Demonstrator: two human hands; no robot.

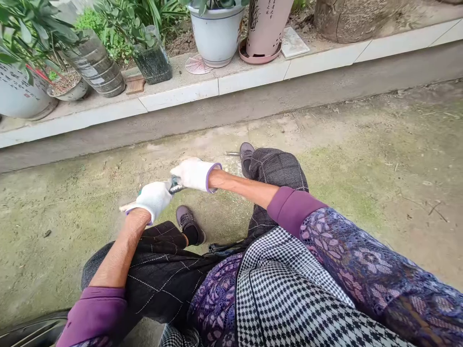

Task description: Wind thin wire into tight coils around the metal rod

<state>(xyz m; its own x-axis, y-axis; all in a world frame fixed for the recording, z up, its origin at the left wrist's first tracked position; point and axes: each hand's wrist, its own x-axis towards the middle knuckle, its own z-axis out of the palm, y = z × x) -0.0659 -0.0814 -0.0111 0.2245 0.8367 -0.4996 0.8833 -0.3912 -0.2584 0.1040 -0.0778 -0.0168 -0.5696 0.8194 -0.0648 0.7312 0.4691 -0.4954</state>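
Both hands wear white knit gloves with purple cuffs and meet above the ground in front of my knees. My left hand (150, 200) is closed, with its fingers curled towards the other hand. My right hand (193, 173) is closed too, its fingertips pointing left. Between them shows a short, dark, shiny piece (176, 187), metal-looking and partly blurred. The gloves cover most of it, so its kind is unclear. On the ground beside my far shoe lies a thin metal rod (232, 153).
A low tiled ledge (253, 82) runs across the front. Along it stand a white flowerpot (217, 36), a pink pot (267, 29), a cut plastic bottle (97, 65) and several plants. My shoes rest on mossy concrete (343, 183). A dark curved rim (36, 327) shows at lower left.
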